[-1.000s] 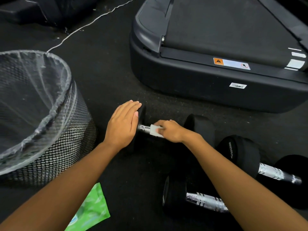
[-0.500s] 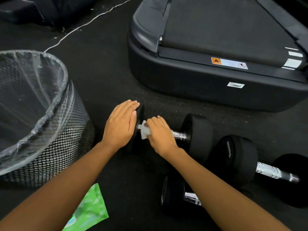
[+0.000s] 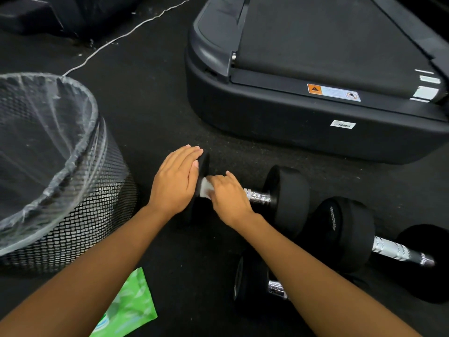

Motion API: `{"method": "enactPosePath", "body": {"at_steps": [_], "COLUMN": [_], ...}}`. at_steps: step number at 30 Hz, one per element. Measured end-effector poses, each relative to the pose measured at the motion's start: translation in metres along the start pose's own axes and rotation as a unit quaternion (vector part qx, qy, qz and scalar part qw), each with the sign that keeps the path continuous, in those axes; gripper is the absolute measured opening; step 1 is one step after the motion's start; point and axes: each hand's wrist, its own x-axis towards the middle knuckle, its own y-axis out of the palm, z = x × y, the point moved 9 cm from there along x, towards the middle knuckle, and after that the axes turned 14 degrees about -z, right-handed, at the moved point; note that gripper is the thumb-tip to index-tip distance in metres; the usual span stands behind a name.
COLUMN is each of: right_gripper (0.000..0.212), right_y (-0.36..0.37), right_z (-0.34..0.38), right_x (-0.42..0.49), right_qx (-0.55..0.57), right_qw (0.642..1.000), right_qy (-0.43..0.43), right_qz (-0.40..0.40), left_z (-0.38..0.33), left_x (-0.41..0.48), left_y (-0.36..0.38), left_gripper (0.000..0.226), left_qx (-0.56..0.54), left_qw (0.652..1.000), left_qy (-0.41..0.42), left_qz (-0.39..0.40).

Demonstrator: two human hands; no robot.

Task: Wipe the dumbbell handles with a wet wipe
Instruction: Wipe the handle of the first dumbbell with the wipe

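A black dumbbell (image 3: 288,198) with a chrome handle (image 3: 257,197) lies on the dark floor in the middle. My left hand (image 3: 175,181) rests flat with straight fingers on its left head. My right hand (image 3: 228,198) grips a white wet wipe (image 3: 205,188) wrapped round the left end of the handle, next to the left head. A second dumbbell (image 3: 345,232) lies to the right, its chrome handle bare. A third dumbbell (image 3: 250,276) lies nearer me, partly hidden under my right forearm.
A black mesh bin (image 3: 73,224) lined with a clear bag stands at the left. A green wipes pack (image 3: 128,310) lies at the bottom edge. A treadmill base (image 3: 291,122) fills the upper right. A thin white cable (image 3: 116,40) runs across the floor behind.
My right hand has slid the wipe leftward along the handle, from near its middle to the end by the left head. My left hand has stayed on the head.
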Motion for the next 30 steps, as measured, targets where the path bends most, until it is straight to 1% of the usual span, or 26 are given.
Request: {"method": "enactPosePath", "body": {"at_steps": [1,2,4,5,7,10,13,15,18,22,25,28,30], "right_gripper": [0.038,0.035,0.031,0.032,0.034,0.034,0.029,0.033,0.036,0.035,0.038,0.041,0.038], "right_y": [0.001,0.003,0.008,0.01,0.012,0.015,0.012,0.001,-0.013,-0.019,-0.011,-0.013,-0.019], "right_z": [-0.006,-0.015,-0.036,-0.043,-0.044,-0.024,-0.015,-0.017,-0.021,-0.011,0.01,0.01,0.0], "right_x": [0.002,0.003,0.005,0.005,0.007,0.009,0.006,0.002,-0.003,0.0,0.002,-0.003,-0.01], "right_qx": [0.021,0.05,0.111,0.127,0.119,0.092,0.089,0.095,0.061,0.028,-0.03,-0.029,-0.027], "right_qw": [0.999,0.996,0.975,0.963,0.957,0.972,0.984,0.988,0.996,0.999,0.999,0.998,0.997], "right_qy": [0.011,0.04,0.136,0.174,0.198,0.153,0.121,0.096,0.046,0.045,-0.008,-0.021,-0.017], "right_qz": [0.028,0.063,0.137,0.162,0.178,0.151,0.094,0.07,0.056,-0.001,-0.024,-0.052,-0.063], "left_z": [-0.001,-0.001,-0.002,-0.002,-0.001,-0.001,-0.001,-0.001,-0.002,-0.002,0.0,0.0,-0.001], "left_x": [0.0,-0.001,-0.002,-0.002,-0.003,-0.002,-0.002,-0.003,-0.003,-0.003,-0.002,-0.002,-0.002], "left_y": [-0.001,-0.001,-0.001,-0.001,0.0,-0.001,0.0,-0.001,-0.002,0.0,0.0,0.0,-0.001], "left_gripper": [0.045,0.044,0.045,0.045,0.045,0.045,0.044,0.044,0.044,0.046,0.046,0.046,0.045], "left_qx": [0.001,0.002,0.003,0.001,0.0,0.003,0.0,-0.002,-0.001,0.002,0.005,0.004,0.001], "left_qw": [1.0,1.0,1.0,1.0,1.0,1.0,1.0,1.0,1.0,1.0,1.0,1.0,1.0], "left_qy": [0.003,0.007,0.009,0.007,0.004,0.006,0.006,0.006,0.006,0.002,0.0,0.002,0.004], "left_qz": [-0.001,-0.001,0.001,0.003,0.002,-0.001,-0.001,-0.004,-0.001,0.005,0.009,0.008,0.004]}}
